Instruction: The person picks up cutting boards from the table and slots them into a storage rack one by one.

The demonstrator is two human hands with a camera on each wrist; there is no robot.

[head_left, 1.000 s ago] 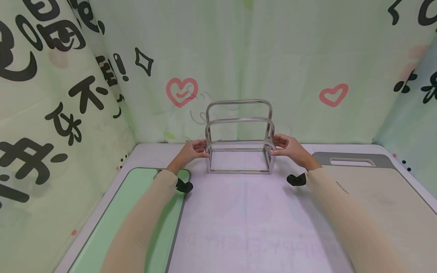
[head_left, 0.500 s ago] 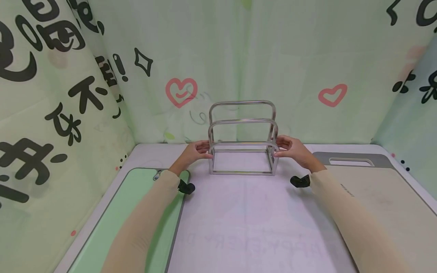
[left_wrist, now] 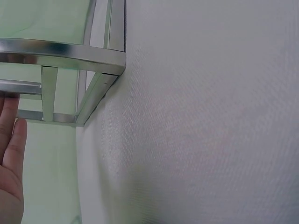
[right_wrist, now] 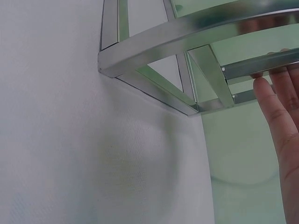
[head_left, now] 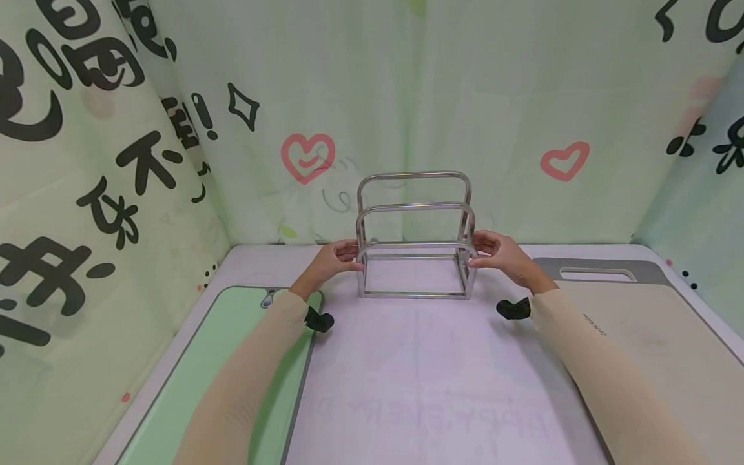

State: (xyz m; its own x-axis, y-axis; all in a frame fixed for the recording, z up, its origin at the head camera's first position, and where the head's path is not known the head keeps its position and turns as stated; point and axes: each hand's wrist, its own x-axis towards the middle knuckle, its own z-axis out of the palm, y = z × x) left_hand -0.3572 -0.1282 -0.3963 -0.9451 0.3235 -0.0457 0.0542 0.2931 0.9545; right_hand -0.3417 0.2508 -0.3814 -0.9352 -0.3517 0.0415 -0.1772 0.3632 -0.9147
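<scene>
A silvery metal rack (head_left: 415, 206) with three upright hoops stands on the table near its far edge, in the head view. My left hand (head_left: 332, 261) holds its left side, the thumb at the front hoop and the fingers farther back. On the opposite side my right hand (head_left: 507, 261) grips it in a mirrored way. In the left wrist view, fingers (left_wrist: 15, 149) reach up to a bar of the rack (left_wrist: 88, 56). Fingertips (right_wrist: 264, 88) meet a bar of the rack (right_wrist: 154, 44) in the right wrist view. Both thumbs fall outside the wrist views.
A green cutting board (head_left: 232, 361) with a dark edge lies at the left, partly under the left sleeve. At the right lies a beige cutting board (head_left: 651, 336) with a grey handle end. A printed curtain (head_left: 453, 97) hangs behind and beside the white table (head_left: 418, 374).
The rack has shifted slightly to the right, with both hands keeping hold of it. Most of that shift comes in the first half second; since then it has barely moved.
</scene>
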